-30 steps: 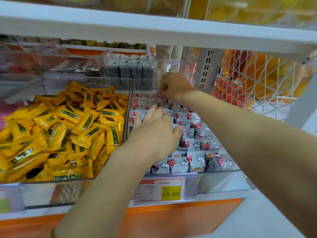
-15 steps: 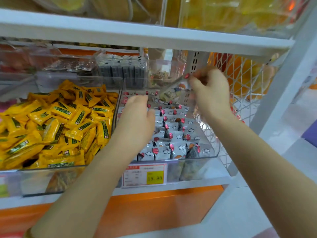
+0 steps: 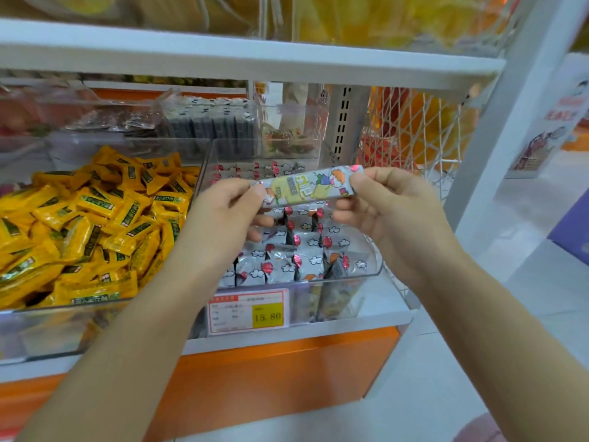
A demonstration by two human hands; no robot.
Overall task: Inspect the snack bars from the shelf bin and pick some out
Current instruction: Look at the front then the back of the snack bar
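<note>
Above the bin (image 3: pixel 357 295), left hand (image 3: pixel 223 218) and right hand (image 3: pixel 392 212) fingers clamp snack bar (image 3: pixel 306 186) ends.

Silver-grey snack bar (image 3: pixel 307 186) with yellow cartoon panel; yellow packets (image 3: pixel 95 224); orange shelf front (image 3: pixel 271 371)

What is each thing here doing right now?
Bar: held level above the bin.
Left hand: pinches the bar's left end.
Right hand: pinches the bar's right end.
Bin: open on top, many bars inside.
Yellow packs: heaped in the next bin.
Price tag: on the bin front, reads 15.80.
</note>
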